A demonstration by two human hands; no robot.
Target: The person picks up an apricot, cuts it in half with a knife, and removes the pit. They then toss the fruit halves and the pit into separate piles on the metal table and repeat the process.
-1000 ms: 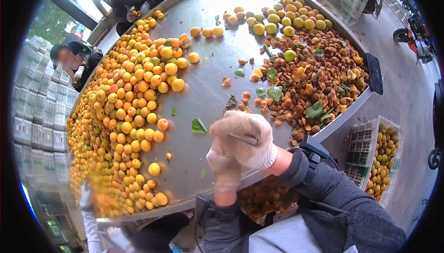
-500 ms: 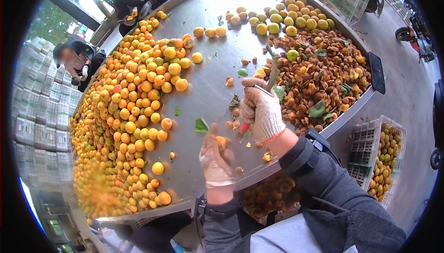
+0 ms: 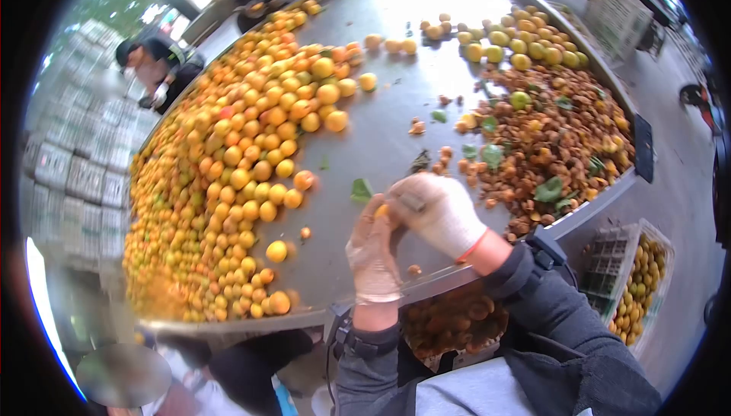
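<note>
Both hands wear pale gloves and meet over the near part of the metal table [image 3: 335, 241]. My left hand [image 3: 373, 252] is raised, its fingers curled round an orange-yellow fruit [image 3: 382, 210] that shows only in part. Against its fingertips, my right hand [image 3: 435, 214] is closed around a tool, of which just a bit of metal [image 3: 413, 201] shows. The rest of the tool is hidden. Left of the hands spreads a big pile of yellow-orange fruit [image 3: 251, 157]. A heap of brown scraps [image 3: 560, 142] lies beyond them at the right.
A green leaf [image 3: 361, 191] and a single fruit [image 3: 276, 251] lie near my left hand. Greenish fruit [image 3: 525, 35] sits at the far right. A filled crate [image 3: 636, 286] stands on the floor at right. Other people work along the table's left, far and near sides.
My right hand has come down and to the left, meeting my left hand; its tool is now mostly hidden. The whole view has shifted, with the table appearing further right.
</note>
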